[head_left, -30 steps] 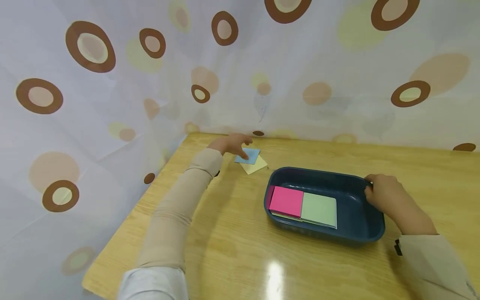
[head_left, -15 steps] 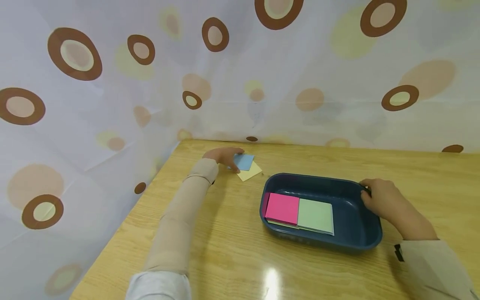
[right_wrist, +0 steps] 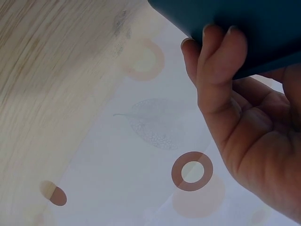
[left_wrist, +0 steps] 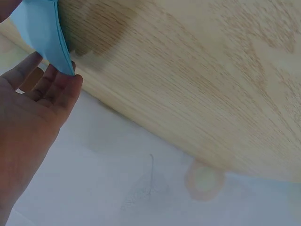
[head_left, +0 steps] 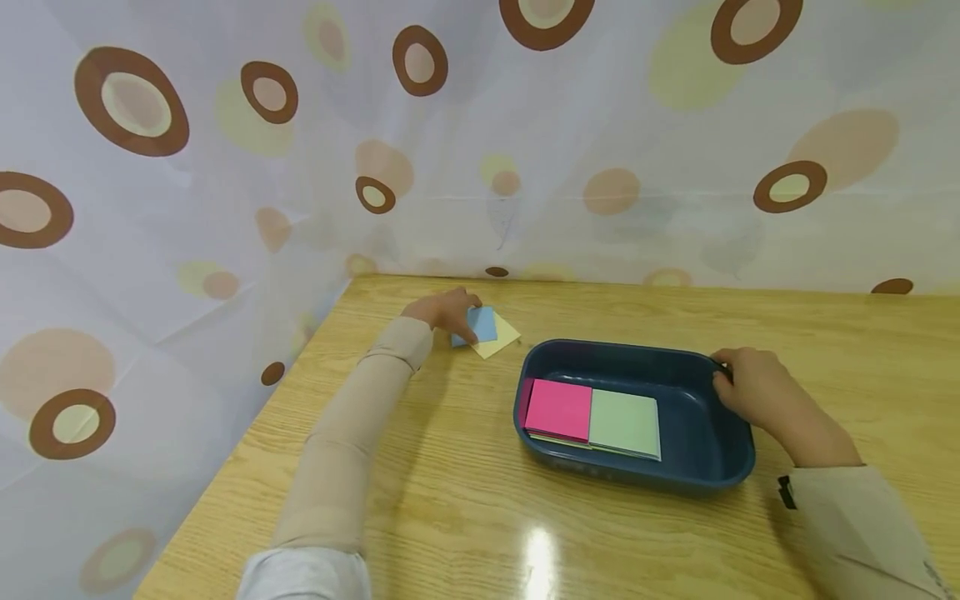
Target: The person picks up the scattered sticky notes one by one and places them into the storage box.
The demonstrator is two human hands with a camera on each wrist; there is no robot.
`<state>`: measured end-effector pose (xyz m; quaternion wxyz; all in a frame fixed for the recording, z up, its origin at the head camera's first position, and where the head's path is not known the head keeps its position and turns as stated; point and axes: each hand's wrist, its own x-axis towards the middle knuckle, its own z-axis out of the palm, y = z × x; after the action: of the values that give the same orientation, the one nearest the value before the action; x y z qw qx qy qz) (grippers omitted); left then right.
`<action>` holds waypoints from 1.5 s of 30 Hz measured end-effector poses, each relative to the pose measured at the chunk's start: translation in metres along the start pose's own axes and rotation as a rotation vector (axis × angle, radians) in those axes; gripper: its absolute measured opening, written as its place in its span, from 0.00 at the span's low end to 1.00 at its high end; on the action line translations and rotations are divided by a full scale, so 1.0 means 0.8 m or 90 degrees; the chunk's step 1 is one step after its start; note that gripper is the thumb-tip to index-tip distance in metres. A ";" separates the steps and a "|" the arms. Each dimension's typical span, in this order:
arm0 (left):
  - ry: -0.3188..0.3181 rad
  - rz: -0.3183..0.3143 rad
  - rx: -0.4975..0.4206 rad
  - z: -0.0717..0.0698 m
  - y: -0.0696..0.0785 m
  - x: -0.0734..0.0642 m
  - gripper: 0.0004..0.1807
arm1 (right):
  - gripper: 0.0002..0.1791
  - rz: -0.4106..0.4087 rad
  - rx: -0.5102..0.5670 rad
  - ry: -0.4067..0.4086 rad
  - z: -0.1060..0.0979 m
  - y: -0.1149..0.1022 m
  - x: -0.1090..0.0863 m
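Note:
At the far left of the table, my left hand (head_left: 448, 312) pinches a small pad of blue paper notes (head_left: 484, 323) between thumb and fingers. In the left wrist view the blue notes (left_wrist: 44, 35) bow in that grip, several thin sheets showing at the edge. A pale yellow note (head_left: 499, 337) lies partly under them. My right hand (head_left: 776, 404) grips the right end of a dark blue plastic bin (head_left: 701, 437), fingers over its rim. Inside the bin, a pink note stack (head_left: 558, 408) sits at the left, beside a pale green note stack (head_left: 624, 422).
The wooden table (head_left: 465, 500) meets a patterned curtain (head_left: 637, 242) at the back and along the left. Its left edge runs diagonally beside my left sleeve (head_left: 330, 467).
My left hand has come down from above the blue notes, taken hold of them and shifted them slightly left over the yellow one. The right hand keeps its grip on the bin.

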<state>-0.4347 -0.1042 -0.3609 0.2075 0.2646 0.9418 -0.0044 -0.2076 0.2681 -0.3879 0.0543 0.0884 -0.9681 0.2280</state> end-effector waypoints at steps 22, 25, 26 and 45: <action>0.066 0.048 0.103 -0.003 0.024 0.000 0.42 | 0.18 0.034 0.000 -0.015 -0.004 -0.002 -0.009; 0.123 0.089 0.050 -0.015 0.036 -0.015 0.44 | 0.19 0.039 0.002 -0.021 -0.004 -0.005 -0.006; 0.141 0.113 0.032 -0.019 0.042 -0.021 0.45 | 0.19 0.038 0.003 -0.020 -0.004 -0.006 -0.004; 0.073 0.282 0.336 0.009 0.246 -0.083 0.51 | 0.20 0.038 0.015 -0.024 -0.001 -0.028 0.024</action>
<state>-0.2817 0.0314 -0.3215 0.0742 0.5070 0.8380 -0.1877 -0.2217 0.2460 -0.3744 0.0284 0.0644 -0.9685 0.2390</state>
